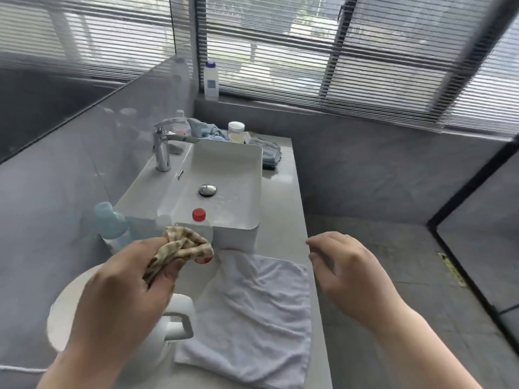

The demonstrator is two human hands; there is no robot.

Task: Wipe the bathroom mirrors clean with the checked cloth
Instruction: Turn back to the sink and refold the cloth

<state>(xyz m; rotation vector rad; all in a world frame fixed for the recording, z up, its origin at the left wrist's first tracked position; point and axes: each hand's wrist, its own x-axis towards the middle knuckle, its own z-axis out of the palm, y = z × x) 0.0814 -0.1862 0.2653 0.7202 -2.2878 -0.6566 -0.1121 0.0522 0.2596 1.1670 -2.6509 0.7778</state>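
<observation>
My left hand [126, 287] holds the bunched brown-and-cream checked cloth [182, 248] above the near end of the vanity counter, in front of the basin. The mirror [70, 60] runs along the wall at upper left and reflects the slatted blinds. My right hand [345, 265] hovers past the counter's right edge with fingers loosely curled and nothing in it. The cloth is well below and to the right of the mirror, not touching it.
A white basin [224, 175] with a chrome tap [163, 147] sits on the grey counter [289, 197]. Lying on the counter is a white towel [252, 310]; a white jug [174, 318], a red-capped bottle [198, 215], a blue-capped bottle [108, 220], jars and folded cloths stand around.
</observation>
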